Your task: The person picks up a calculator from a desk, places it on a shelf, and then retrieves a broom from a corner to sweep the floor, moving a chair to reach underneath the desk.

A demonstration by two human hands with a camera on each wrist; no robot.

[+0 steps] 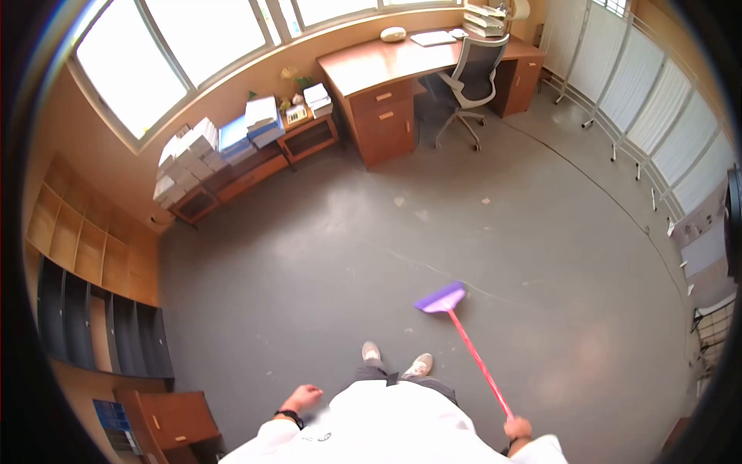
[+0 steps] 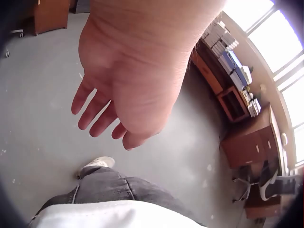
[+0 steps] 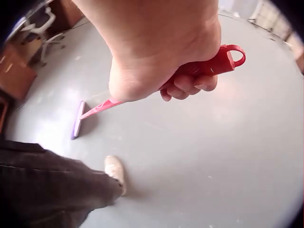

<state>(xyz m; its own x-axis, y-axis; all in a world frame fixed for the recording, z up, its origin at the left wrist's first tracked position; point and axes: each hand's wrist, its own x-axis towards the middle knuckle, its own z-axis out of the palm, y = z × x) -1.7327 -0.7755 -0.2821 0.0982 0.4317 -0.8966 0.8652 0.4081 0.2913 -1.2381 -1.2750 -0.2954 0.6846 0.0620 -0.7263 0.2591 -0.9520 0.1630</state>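
Observation:
My right hand (image 1: 519, 428) grips a broom (image 1: 480, 363) near the top of its red handle. In the right wrist view the fingers of that hand (image 3: 183, 88) curl round the handle, and a red hanging loop (image 3: 237, 55) sticks out past the fist. The broom's purple head (image 1: 441, 298) is down at the grey floor, ahead and to the right of my feet. My left hand (image 1: 303, 397) hangs at my left side and holds nothing. Its fingers (image 2: 97, 114) are loosely extended in the left wrist view.
A wooden desk (image 1: 382, 116) and an office chair (image 1: 470, 85) stand at the back. Paper stacks and folders lie on a low cabinet (image 1: 255, 168) under the windows. White folding screens (image 1: 645, 100) line the right, where a cable (image 1: 576, 165) crosses the floor. Shelves (image 1: 100, 317) stand left.

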